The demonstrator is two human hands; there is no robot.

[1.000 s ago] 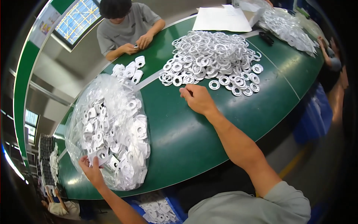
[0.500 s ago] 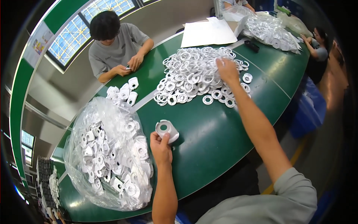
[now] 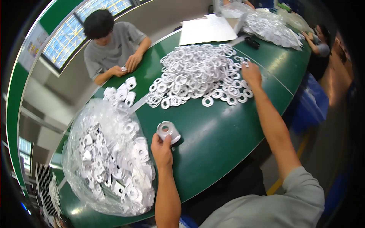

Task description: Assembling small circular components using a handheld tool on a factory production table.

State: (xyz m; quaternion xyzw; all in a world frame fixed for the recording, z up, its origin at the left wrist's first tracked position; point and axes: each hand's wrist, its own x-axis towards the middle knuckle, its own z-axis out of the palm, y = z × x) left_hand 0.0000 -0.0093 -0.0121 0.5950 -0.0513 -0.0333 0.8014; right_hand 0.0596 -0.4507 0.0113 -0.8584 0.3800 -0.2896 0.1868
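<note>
Over the near part of the green table, my left hand (image 3: 162, 149) grips a white plastic housing (image 3: 168, 132) with a round hole, thumb pressed on its edge. My right hand (image 3: 252, 75) is stretched out to the right edge of a big heap of white plastic rings (image 3: 195, 68). Its fingertips are pinched at a white ring (image 3: 245, 64) there, partly covered by the fingers. A few loose rings lie around that hand and along the heap's front.
A clear plastic bag (image 3: 102, 110) full of white housings lies at left, with several loose housings (image 3: 121, 93) behind it. Across the green table (image 3: 213, 140) a co-worker (image 3: 118, 49) handles a small part. White sheets (image 3: 207, 31), a black object (image 3: 252, 43) and another filled bag (image 3: 270, 28) lie farther back.
My right hand has moved right, from on top of the ring heap to its right edge, with fingertips now at a ring. My left hand still holds the housing. The view has shifted slightly.
</note>
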